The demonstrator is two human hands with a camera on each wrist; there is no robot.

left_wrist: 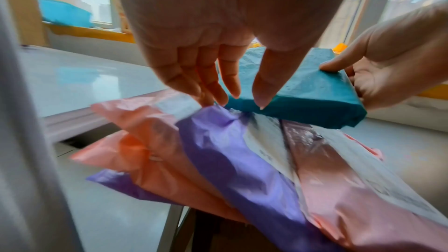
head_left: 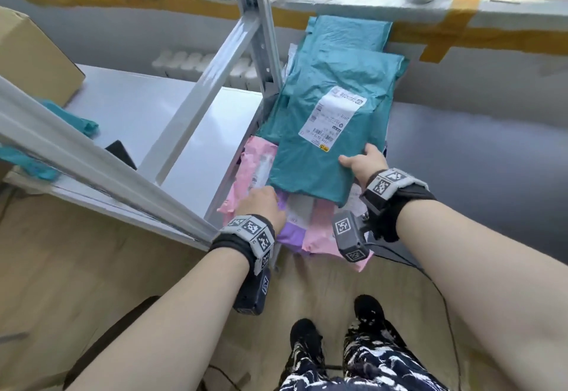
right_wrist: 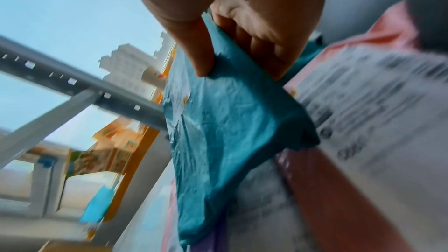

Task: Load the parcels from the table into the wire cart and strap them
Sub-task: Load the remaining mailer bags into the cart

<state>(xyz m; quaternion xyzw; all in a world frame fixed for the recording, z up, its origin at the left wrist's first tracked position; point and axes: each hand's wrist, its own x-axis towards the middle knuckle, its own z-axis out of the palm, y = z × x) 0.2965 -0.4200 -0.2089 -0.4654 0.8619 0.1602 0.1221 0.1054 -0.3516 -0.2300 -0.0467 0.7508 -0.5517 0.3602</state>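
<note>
A stack of soft mailer parcels lies beside the white table (head_left: pixel 138 104). On top is a teal parcel (head_left: pixel 307 160) with a white label. My right hand (head_left: pixel 362 160) grips its near right corner, thumb on top and fingers underneath, as the right wrist view shows (right_wrist: pixel 232 60). My left hand (head_left: pixel 264 203) hovers at the stack's near left corner. Its fingers (left_wrist: pixel 213 93) are straight and touch the purple parcel (left_wrist: pixel 230 150), with the thumb against the teal parcel's (left_wrist: pixel 303 93) edge. Pink parcels (head_left: pixel 255 169) lie underneath. Whatever bears the stack is hidden.
A grey metal rack upright (head_left: pixel 255 21) and its slanted beams stand close left of the stack. Another teal parcel (head_left: pixel 347 34) lies at the far end. A cardboard box (head_left: pixel 30 58) sits on the table. A black cable (head_left: pixel 442 298) trails on the wooden floor by my feet.
</note>
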